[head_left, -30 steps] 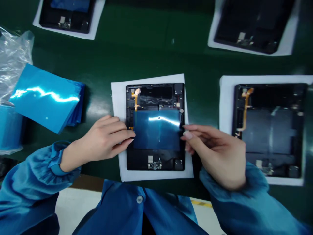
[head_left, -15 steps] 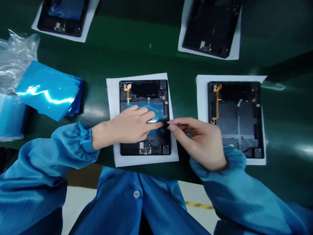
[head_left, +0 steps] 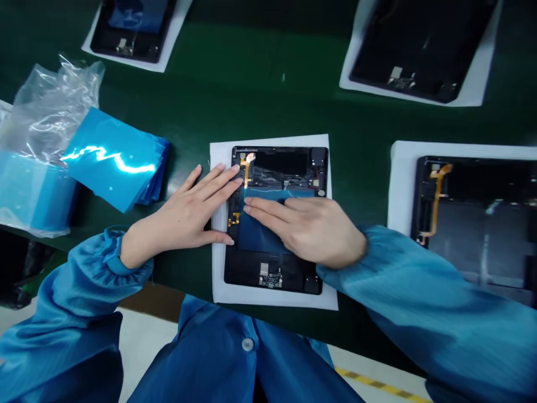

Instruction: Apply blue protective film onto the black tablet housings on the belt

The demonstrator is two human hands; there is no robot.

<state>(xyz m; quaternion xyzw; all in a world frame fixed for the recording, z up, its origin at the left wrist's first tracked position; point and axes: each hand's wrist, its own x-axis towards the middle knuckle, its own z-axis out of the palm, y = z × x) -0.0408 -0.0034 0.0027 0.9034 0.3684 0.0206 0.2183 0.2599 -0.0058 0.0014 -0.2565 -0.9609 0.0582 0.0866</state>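
In the head view, an opened tablet (head_left: 243, 272) with exposed circuit parts lies on a white sheet (head_left: 274, 299). A blue film (head_left: 258, 232) covers its middle. My left hand (head_left: 187, 215) is open, fingers spread, its fingertips and thumb at the tablet's left edge by an orange flex cable (head_left: 247, 170). My right hand (head_left: 312, 229) rests over the film. Its two front fingers are stretched out with their tips at the film's left side, while the other fingers are bent and partly hidden. It holds nothing that I can see.
A stack of blue films (head_left: 113, 159) lies at the left, beside a clear plastic bag (head_left: 54, 117) holding more blue sheets. Another opened tablet (head_left: 461, 235) is at the right. Two more tablets (head_left: 130, 33), (head_left: 419, 50) lie farther back on the green table (head_left: 260, 106).
My left hand has moved off the film to the tablet's left edge and spread its fingers. My right hand has moved left from the tablet's right edge onto the film. The view has shifted.
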